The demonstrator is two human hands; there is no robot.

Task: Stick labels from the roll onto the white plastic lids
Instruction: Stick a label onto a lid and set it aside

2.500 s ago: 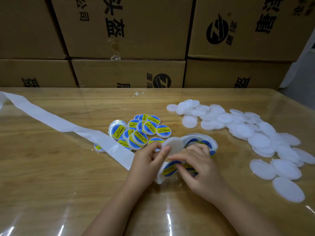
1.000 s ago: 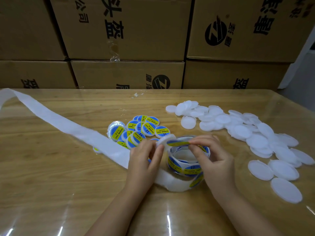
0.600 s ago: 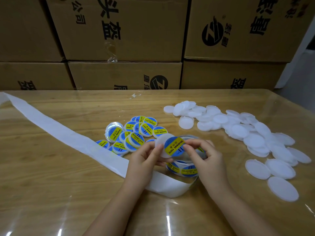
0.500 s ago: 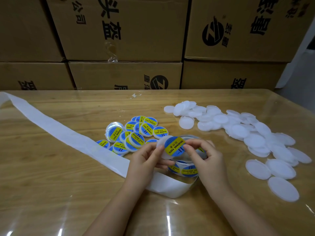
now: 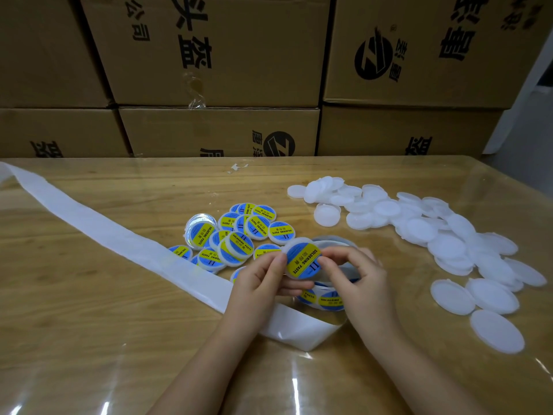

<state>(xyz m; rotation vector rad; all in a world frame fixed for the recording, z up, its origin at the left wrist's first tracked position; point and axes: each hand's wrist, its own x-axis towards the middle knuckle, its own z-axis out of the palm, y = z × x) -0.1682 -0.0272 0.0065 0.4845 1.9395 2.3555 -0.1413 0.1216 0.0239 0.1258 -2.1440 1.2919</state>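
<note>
A white lid with a blue and yellow label on its face is held up between both hands. My left hand pinches its left edge, thumb on top. My right hand pinches its right edge with thumb and forefinger. Below and behind them lies the label roll, with labels showing on its side. A pile of labelled lids lies to the left. Several bare white lids are spread to the right.
A long strip of empty white backing paper runs from the roll to the far left edge of the wooden table. Stacked cardboard boxes wall off the back. A paper scrap lies near the far edge.
The label was peeled from the roll and laid on the lid. Since half a second ago the lid has turned face-up a little more; both hands stay on its edges.
</note>
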